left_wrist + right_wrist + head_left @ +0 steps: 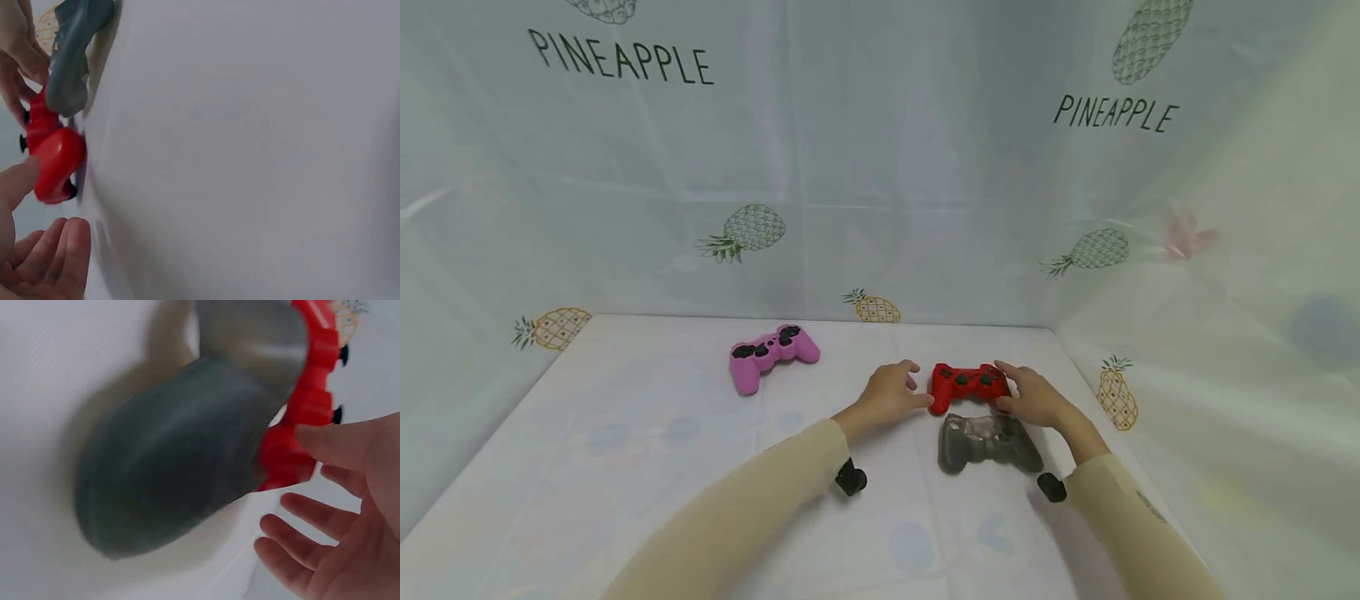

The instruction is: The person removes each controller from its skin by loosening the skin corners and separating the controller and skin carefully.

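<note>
A red game controller (967, 382) with dark buttons lies on the white table between the two hands. My left hand (889, 395) is at its left grip, thumb tip right at the red edge in the left wrist view and the other fingers loosely bent beside it. At the opposite end my right hand (1033, 397) has its thumb (331, 445) against the red controller, with the remaining fingers spread and relaxed. Just in front of the red one sits a translucent dark grey controller (987, 446), which hides part of it in the right wrist view.
A pink controller (772, 354) with black buttons lies further left on the table (647, 467). Behind and to the right hangs a pale sheet (895, 150) printed with pineapples. Black wrist cameras show at the left cuff (851, 477) and right cuff (1052, 487).
</note>
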`<state>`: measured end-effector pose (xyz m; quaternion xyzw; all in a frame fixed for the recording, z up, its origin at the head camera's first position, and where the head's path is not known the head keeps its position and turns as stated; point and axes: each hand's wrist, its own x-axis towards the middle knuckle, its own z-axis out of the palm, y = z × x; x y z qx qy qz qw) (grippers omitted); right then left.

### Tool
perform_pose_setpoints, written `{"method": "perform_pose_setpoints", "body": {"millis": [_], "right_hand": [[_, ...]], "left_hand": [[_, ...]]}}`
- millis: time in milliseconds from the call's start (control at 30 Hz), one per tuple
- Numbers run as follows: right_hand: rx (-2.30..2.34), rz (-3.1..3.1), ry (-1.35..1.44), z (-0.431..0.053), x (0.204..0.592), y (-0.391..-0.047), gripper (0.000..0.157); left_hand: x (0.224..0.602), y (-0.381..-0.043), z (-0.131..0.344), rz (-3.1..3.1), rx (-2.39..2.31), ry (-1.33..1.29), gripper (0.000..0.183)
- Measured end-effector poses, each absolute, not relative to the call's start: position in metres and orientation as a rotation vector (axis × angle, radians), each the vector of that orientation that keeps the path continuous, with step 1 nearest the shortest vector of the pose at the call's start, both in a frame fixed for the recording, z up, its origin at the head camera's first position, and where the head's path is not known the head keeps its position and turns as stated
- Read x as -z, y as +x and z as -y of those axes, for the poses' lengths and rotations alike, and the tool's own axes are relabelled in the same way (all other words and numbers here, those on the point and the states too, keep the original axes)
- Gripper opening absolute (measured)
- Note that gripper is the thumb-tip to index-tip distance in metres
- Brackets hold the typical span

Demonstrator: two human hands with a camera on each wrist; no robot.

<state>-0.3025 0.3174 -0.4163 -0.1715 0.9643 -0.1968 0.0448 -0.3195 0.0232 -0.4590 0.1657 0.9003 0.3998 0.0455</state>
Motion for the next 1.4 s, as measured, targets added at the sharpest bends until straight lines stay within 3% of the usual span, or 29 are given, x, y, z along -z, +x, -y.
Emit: {"method": "perform_pose_setpoints", "body": {"millis": [167, 533, 900, 1067, 1400], "right_hand": [[0.618, -3.049, -0.645, -0.305, 0.405, -0.295, 0.061], [0.856, -2.987, -0.737, -0.251, 0.390, -0.291, 0.061], [1.065, -2.826, -0.747, -0.173, 0.407, -0.316, 0.067], [1.185, -2.734, -0.744, -0.139, 0.419, -0.328, 0.065], [1.371, -2.606, -0.568, -0.071, 0.430, -0.343, 0.060]], "left_hand": [[0.448, -0.315, 0.014, -2.790, -1.216, 0.483, 0.061], [0.412, -0.293, 0.116, -2.842, -1.322, 0.339, 0.066], [0.403, -0.281, 0.207, -2.955, -1.354, 0.154, 0.075], [0.410, -0.279, 0.226, -2.950, -1.362, 0.053, 0.083], [0.426, -0.275, 0.237, -2.865, -1.382, -0.094, 0.076]]}}
